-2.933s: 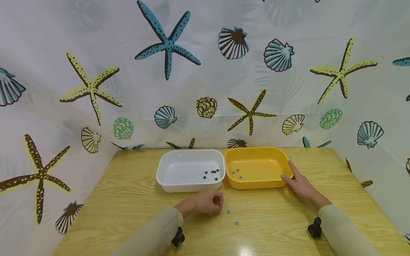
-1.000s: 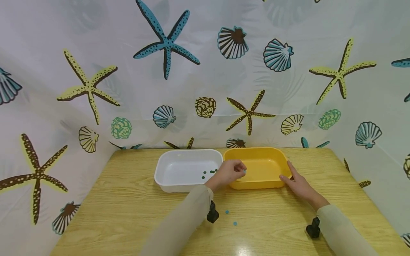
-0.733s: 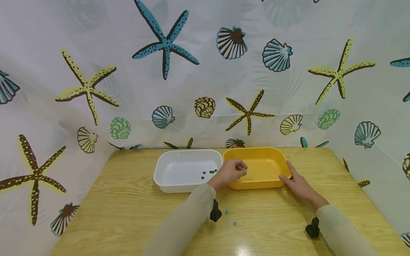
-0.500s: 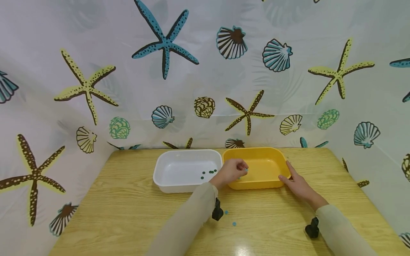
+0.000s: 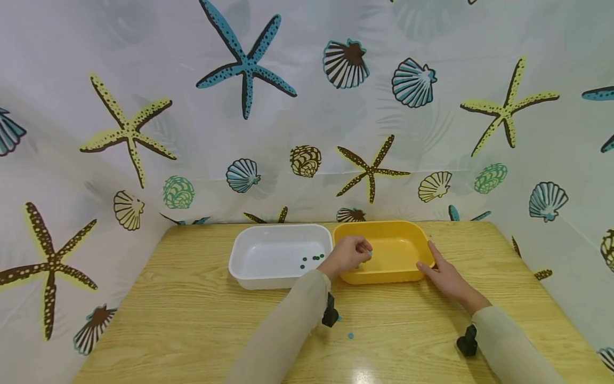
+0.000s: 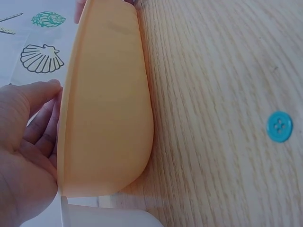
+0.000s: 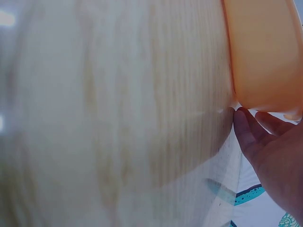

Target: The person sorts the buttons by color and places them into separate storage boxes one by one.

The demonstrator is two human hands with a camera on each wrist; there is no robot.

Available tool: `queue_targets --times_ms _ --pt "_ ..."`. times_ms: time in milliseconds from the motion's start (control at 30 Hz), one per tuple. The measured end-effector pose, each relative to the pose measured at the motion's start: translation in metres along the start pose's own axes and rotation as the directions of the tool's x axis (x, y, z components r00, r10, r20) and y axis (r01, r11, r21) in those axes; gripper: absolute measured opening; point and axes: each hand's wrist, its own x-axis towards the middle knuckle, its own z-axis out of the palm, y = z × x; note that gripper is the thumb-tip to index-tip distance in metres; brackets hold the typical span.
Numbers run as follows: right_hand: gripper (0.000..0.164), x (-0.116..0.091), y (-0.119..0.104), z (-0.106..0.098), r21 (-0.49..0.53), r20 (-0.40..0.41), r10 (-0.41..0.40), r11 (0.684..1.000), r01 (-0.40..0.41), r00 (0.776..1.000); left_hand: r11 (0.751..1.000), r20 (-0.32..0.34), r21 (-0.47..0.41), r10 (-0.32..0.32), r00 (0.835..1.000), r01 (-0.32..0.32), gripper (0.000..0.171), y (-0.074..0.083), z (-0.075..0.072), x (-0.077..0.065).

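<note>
In the head view, my left hand (image 5: 348, 253) is over the left end of the yellow tray (image 5: 384, 277), pinching a small blue button (image 5: 370, 253) between thumb and fingertips. In the left wrist view the tray hides those fingertips. Another blue button (image 5: 357, 266) shows in the tray just below my hand, which covers part of the tray floor. My right hand (image 5: 447, 277) holds the tray's right front corner, thumb at the rim and fingers along the outer side. On the table lie two more blue buttons: a four-holed one (image 5: 350, 335) and one partly covered by the wrist camera (image 5: 339, 318).
Left of the yellow tray, rims touching, stands a white tray (image 5: 268, 281) with several dark green buttons (image 5: 304, 259) in its right part. Both trays are at the back of the wooden table (image 5: 192, 320). A curtain printed with shells and starfish (image 5: 307, 128) rises behind and at both sides.
My left hand has gone from the table in front of the white tray up and right to above the yellow tray, then crept slightly further over it. The right hand keeps its place.
</note>
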Motion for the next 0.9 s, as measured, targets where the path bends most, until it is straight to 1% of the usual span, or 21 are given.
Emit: queue_targets --times_ms 233,333,667,767,900 --pt "0.081 0.0016 0.0006 0.0006 0.002 0.001 -0.004 1.000 0.004 1.000 1.000 0.005 0.013 -0.013 1.000 0.013 0.006 0.0006 -0.0005 0.0011" --pt "0.081 0.0023 0.0012 0.0008 0.003 0.002 -0.001 1.000 0.001 1.000 1.000 0.002 0.017 -0.008 1.000 0.008 0.008 0.0010 -0.0002 0.0016" --pt "0.080 0.0032 0.0024 0.0012 -0.002 0.001 -0.002 1.000 0.002 1.000 1.000 -0.010 0.013 -0.005 1.000 0.005 0.021 0.0019 -0.0012 0.0035" --pt "0.080 0.0026 0.0026 0.0007 -0.002 -0.007 -0.008 1.000 0.008 1.000 1.000 -0.003 0.007 0.002 1.000 -0.002 0.022 0.0031 -0.0034 0.0025" --pt "0.080 0.0017 0.0028 -0.0002 -0.005 -0.016 -0.012 1.000 0.012 1.000 0.999 0.021 0.039 0.035 0.999 -0.036 0.022 0.0071 -0.0093 -0.0030"
